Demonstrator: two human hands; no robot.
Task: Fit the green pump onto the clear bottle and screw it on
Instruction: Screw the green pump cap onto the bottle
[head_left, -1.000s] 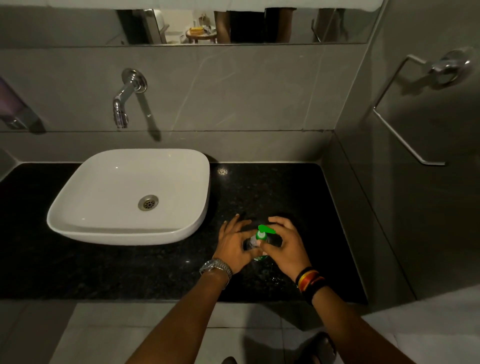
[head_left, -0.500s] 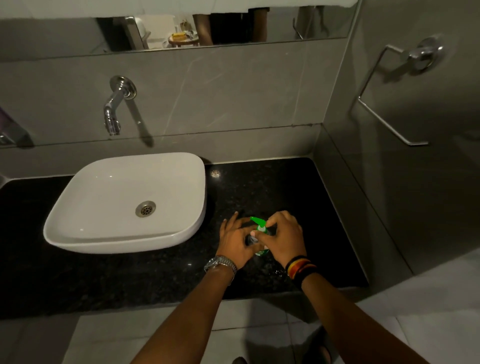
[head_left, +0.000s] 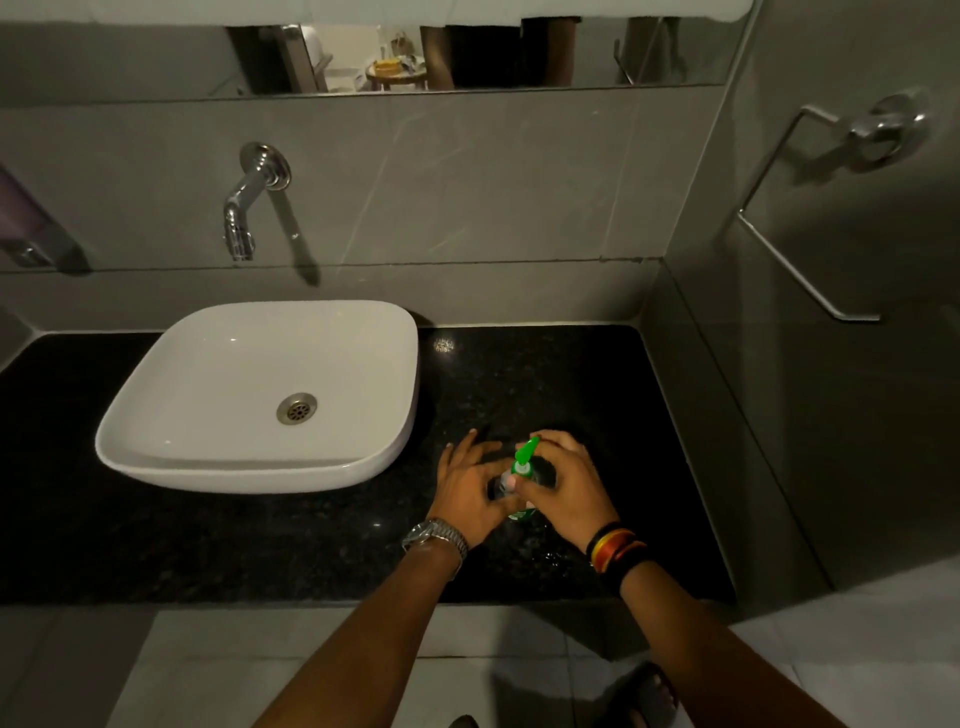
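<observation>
The clear bottle stands upright on the black granite counter, right of the basin; my hands hide most of it. The green pump sits on the bottle's neck, its nozzle pointing up and away from me. My left hand, with a metal watch on the wrist, wraps the bottle's body from the left. My right hand, with coloured bands on the wrist, pinches the pump's collar from the right.
A white square basin sits on the counter to the left, below a wall-mounted chrome tap. A grey tiled side wall with a chrome towel holder closes the right side. A mirror runs along the top.
The pump's nozzle has turned from pointing right, through pointing left, to pointing away from me. My right hand's fingers have shifted around the collar. My left hand stays on the bottle.
</observation>
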